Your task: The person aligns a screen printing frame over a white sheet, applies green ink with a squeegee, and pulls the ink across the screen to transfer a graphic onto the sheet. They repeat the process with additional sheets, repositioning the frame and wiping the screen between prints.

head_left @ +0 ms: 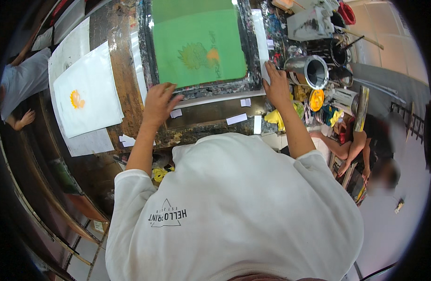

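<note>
In the head view we are looking down past a white T-shirt at a paint-stained wooden print table (pixel 131 79); we are resting both hands on the near rail of a screen-printing frame (pixel 201 89) whose green mesh is showing a leafy stencil with an orange patch; our left hand (pixel 158 104) is lying over the near left corner with its fingers curled together on the rail, gripping nothing that we can see; our right hand (pixel 275 85) is pressing the near right corner, fingers flat and close together, touching a white paper strip beside the frame; the frame is lying flat, directly ahead of us, between the two hands; a stack of white sheets (pixel 87 96), the top one bearing an orange print, is sitting to the left, well apart; a metal can (pixel 309 71) and ink pots are crowding the right edge; small white tape tabs (pixel 236 119) are dotting the table just below the frame; we judge that we are seating or steadying the frame; any next move is calling for an even grip at both corners.
</note>
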Demonstrator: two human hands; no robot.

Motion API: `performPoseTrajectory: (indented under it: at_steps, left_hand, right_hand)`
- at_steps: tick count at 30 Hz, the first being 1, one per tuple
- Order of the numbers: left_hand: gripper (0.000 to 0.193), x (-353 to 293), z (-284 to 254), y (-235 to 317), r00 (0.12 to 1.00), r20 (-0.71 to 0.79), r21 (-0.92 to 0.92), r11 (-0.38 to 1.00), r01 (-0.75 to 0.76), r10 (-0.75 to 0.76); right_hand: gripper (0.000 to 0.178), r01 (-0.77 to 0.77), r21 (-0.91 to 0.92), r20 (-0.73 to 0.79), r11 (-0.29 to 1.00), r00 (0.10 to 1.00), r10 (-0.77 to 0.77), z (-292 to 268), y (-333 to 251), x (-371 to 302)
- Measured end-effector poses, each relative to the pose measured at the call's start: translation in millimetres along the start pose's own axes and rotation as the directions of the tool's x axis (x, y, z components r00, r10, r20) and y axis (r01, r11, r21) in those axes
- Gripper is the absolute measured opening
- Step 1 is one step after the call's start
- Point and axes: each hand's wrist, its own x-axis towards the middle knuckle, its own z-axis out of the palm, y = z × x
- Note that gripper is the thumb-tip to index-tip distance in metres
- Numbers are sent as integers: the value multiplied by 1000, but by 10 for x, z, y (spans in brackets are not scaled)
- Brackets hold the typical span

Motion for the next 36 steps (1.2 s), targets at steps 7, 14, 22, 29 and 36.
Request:
performPoseTrajectory:
  at_steps: [7,14,22,29,36]
  left_hand:
    - [53,132,409,386,984,142,56,991,-119,110]
    - [52,161,472,672,952,-44,-1,953,-303,303]
    - [56,-101,965,1102,872,221,-135,900,-416,436]
    - [72,-83,1035,1265,866,314,4,911,-412,390]
    - [80,-57,1074,1328,861,399,73,925,-372,315]
  right_hand:
    - [52,127,49,-360,991,927,-101,-36,-46,-310]
    - [29,-141,492,-158,859,956,247,508,-469,-1020]
    - [25,-262,572,-76,777,927,368,669,-614,-975]
    - [18,-275,598,-72,753,917,393,645,-698,-979]
    - [13,-199,655,-193,729,889,416,710,-768,-1086]
